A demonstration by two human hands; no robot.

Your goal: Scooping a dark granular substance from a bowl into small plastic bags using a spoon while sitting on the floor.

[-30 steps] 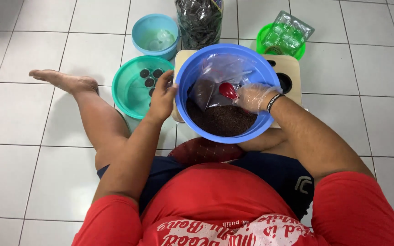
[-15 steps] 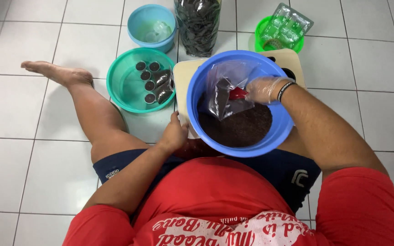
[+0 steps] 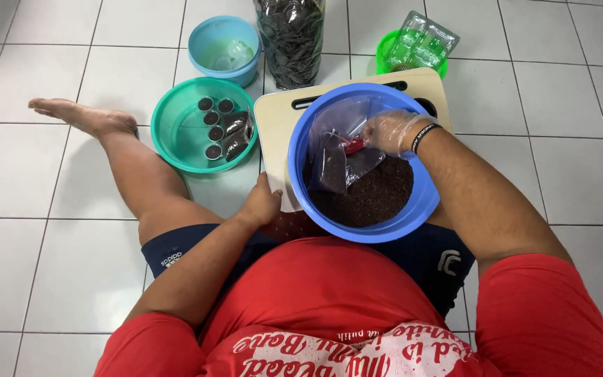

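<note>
gloved right hand (image 3: 392,131) grips a small red scoop (image 3: 354,145) inside the blue bowl (image 3: 413,209), beside a clear plastic bag (image 3: 340,150) over dark crumbs (image 3: 375,195) just below it. the left hand (image 3: 261,204), on the bowl's rim a second ago, now rests loosely curled against its outer left side. farther left, a green basin (image 3: 176,132) holds filled cups.

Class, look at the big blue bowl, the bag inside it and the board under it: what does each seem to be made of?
Blue bowl: likely plastic, smooth with a soft sheen.
Bag: thin clear plastic film, crinkled and see-through.
Board: pale, matte, perhaps wood or laminate; unclear.
</note>
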